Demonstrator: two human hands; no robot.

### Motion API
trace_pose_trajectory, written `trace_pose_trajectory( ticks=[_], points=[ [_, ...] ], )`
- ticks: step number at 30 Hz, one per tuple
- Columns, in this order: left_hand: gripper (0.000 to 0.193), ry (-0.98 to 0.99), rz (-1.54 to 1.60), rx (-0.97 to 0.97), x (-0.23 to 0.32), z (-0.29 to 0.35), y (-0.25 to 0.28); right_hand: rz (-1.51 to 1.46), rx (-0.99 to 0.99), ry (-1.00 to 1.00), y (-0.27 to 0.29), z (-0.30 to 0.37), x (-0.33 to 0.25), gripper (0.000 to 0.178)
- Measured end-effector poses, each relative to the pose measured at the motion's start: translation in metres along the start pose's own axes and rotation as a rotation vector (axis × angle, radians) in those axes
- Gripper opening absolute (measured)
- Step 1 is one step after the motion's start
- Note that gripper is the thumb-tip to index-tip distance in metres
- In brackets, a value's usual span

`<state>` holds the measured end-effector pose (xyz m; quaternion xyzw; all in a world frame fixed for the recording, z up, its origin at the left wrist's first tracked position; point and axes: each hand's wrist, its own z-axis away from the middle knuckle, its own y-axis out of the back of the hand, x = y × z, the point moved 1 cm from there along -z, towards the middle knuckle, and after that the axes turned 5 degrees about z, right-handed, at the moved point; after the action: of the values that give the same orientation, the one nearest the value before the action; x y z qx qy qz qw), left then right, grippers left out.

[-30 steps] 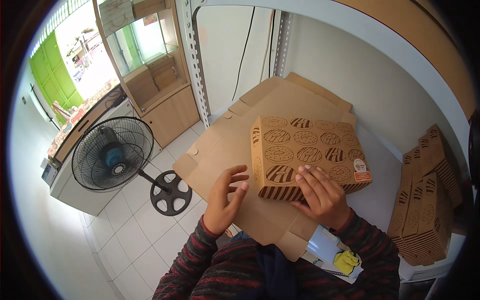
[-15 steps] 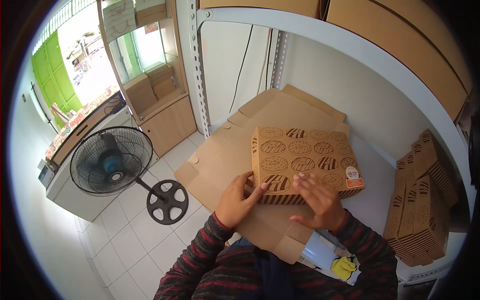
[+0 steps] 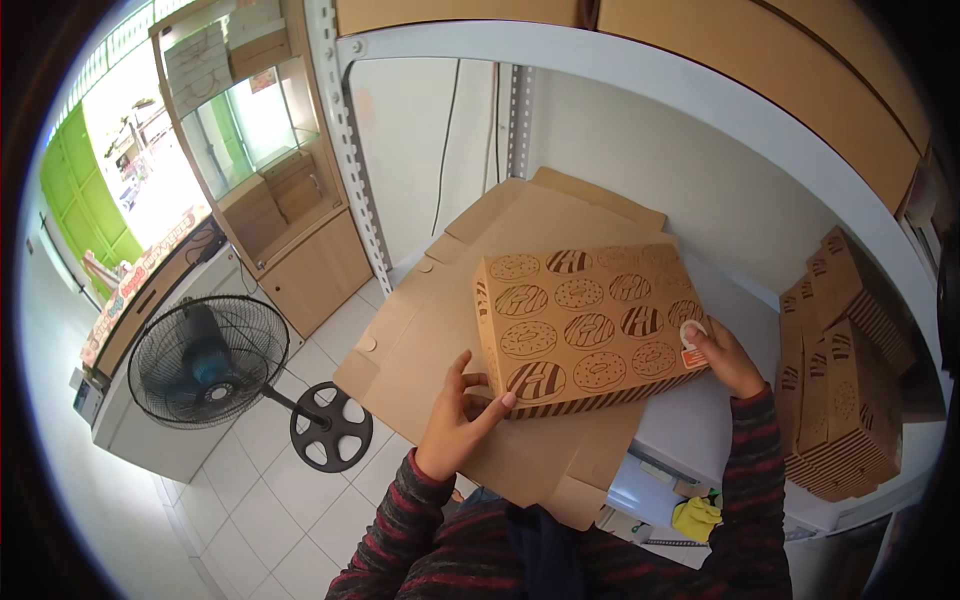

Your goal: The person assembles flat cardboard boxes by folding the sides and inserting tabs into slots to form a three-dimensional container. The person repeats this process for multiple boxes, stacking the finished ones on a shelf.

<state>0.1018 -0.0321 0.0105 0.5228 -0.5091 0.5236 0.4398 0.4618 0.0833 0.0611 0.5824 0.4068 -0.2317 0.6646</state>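
A closed brown cardboard donut box [image 3: 580, 300] with dark printed donuts on its lid and striped sides lies over a stack of flat cardboard sheets [image 3: 430, 330]. My left hand [image 3: 458, 425] grips its near left corner, the thumb on the lid edge and the fingers along the left side, partly hidden. At the near right corner my right hand [image 3: 730, 360] holds the box, thumb on the lid next to a white and orange sticker [image 3: 692, 350]. The fingers under that corner are hidden.
Folded donut boxes [image 3: 835, 390] are piled on the right of the shelf. Overhead runs a grey shelf beam [image 3: 620, 55] with large cartons above it. A black standing fan [image 3: 210, 362] is at left on the tiled floor. A yellow cloth [image 3: 697, 518] sits below the shelf edge.
My right hand has moved from above the lid's front to the box's near right corner and taken hold there. The left hand stays at the left corner. The whole view has shifted slightly.
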Motion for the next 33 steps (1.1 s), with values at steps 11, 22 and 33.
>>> trace_pose_trajectory(
  ticks=[11,22,33],
  points=[
    [0.060,-0.081,0.430,-0.173,0.007,0.003,-0.001,-0.728,0.028,0.068,-0.002,0.011,-0.004,0.075],
    [0.058,-0.081,0.575,-0.072,-0.007,0.003,-0.015,-1.290,-0.077,0.138,-0.071,0.025,-0.019,0.059],
    [0.076,0.029,0.721,-0.650,0.001,0.022,-0.040,-1.057,0.634,0.249,-0.082,0.125,-0.034,0.059]
  ],
)
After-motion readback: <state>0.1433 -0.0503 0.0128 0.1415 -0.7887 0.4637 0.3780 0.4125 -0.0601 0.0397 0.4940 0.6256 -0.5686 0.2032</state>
